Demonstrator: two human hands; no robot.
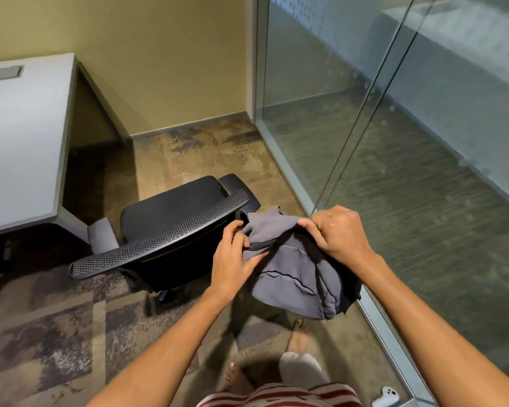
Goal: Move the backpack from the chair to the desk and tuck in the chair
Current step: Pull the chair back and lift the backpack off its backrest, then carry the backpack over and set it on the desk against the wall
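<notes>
Grey backpack (294, 271) is held clear of chair (171, 227) for carrying to desk (21, 136): top pinched by closed right hand (340, 233), side gripped by half-curled left hand (232, 259).

Small office room: grey desk (21, 136) at left of frame, black swivel chair (171, 227) at centre, patterned carpet (41, 333) lower left, glass partition wall (394, 113) filling the right side.

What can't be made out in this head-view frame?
- Chair base: hidden under the seat and backrest.
- Desk: cut off by the left edge.
- Backpack straps: behind the bag.
- Left hand grip: fingertips buried in fabric.
- White object by the glass: cut off at the bottom edge, unidentifiable.
</notes>
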